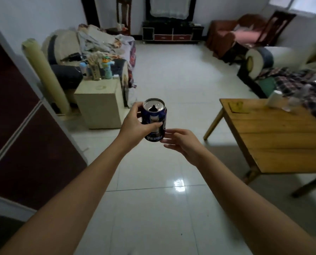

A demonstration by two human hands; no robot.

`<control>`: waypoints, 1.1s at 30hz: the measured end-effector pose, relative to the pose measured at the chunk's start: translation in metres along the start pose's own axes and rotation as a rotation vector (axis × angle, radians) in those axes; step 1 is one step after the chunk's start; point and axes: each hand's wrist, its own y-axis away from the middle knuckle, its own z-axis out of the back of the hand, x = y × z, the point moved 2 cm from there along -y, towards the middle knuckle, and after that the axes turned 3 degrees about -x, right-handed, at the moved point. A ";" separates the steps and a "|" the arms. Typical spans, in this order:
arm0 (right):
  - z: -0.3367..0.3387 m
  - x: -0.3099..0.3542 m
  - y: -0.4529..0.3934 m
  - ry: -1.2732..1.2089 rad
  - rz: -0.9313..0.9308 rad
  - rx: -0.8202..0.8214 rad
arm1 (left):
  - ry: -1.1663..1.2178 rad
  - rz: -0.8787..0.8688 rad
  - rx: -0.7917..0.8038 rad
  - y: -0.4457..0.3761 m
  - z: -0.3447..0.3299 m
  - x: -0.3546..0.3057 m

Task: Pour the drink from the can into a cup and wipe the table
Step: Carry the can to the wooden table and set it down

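A dark blue Pepsi can (155,115) with an open silver top is held upright in mid-air over the tiled floor. My left hand (135,125) grips it, thumb across the front and fingers behind. My right hand (181,142) hovers just right of the can's base with fingers relaxed, close to it and holding nothing. The wooden table (274,142) stands to the right. At its far edge sit a white cup (274,98) and a blurred clear glass (292,104). A yellow-green cloth or mat (236,106) lies at the table's far left corner.
A cream cabinet (100,103) with bottles and toys on top stands left of the can, next to a cluttered sofa (91,43). A dark door (21,137) fills the left side. A plaid-covered couch (304,89) lies behind the table. A TV stand (171,34) stands against the far wall.
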 end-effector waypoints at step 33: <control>0.234 -0.154 0.227 -0.592 -0.142 -1.053 | 0.060 -0.300 1.147 0.150 -0.326 -0.035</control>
